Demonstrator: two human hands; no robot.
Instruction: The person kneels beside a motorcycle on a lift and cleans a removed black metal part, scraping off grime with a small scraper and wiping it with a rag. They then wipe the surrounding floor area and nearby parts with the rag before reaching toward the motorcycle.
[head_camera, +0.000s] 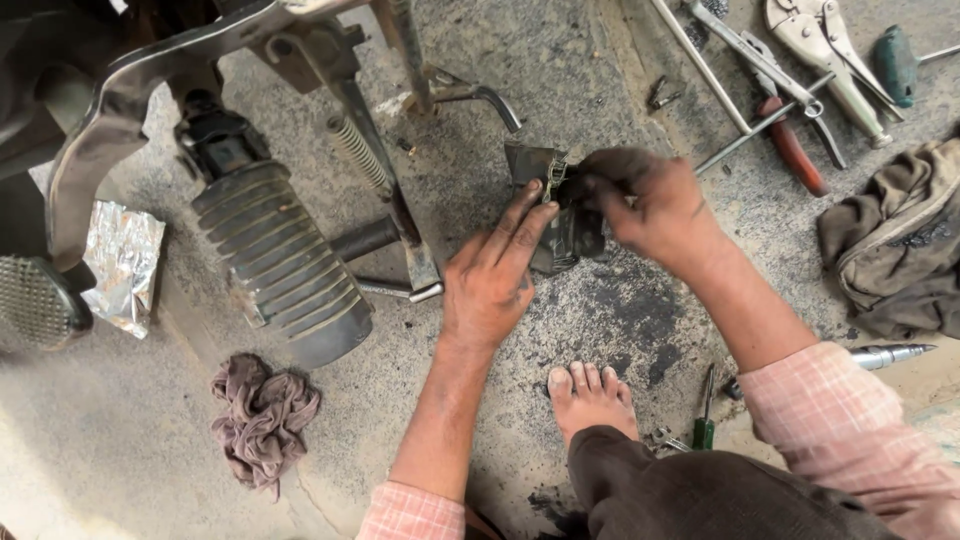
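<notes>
Right beside the ribbed footrest (280, 262), on its far side from the crumpled foil (124, 262), both hands clamp one greasy dark metal part (560, 215) above the concrete floor: left hand (492, 285) gripping its near edge, right hand (650, 205) pinching its top. Oily fingers could slip, I judge, dropping it onto the bare foot (590, 395) below.

Both forearms wear pink-and-white checked cotton sleeves pushed up, one cuff (410, 512) at bottom centre of the frame, the other (850, 420) at lower right. Left hand (490, 285) and right hand (655, 205) are bare, smeared with dark grease. Dark brown trouser knee (700, 495) at bottom centre; bare, dusty foot (590, 395) just above it.
</notes>
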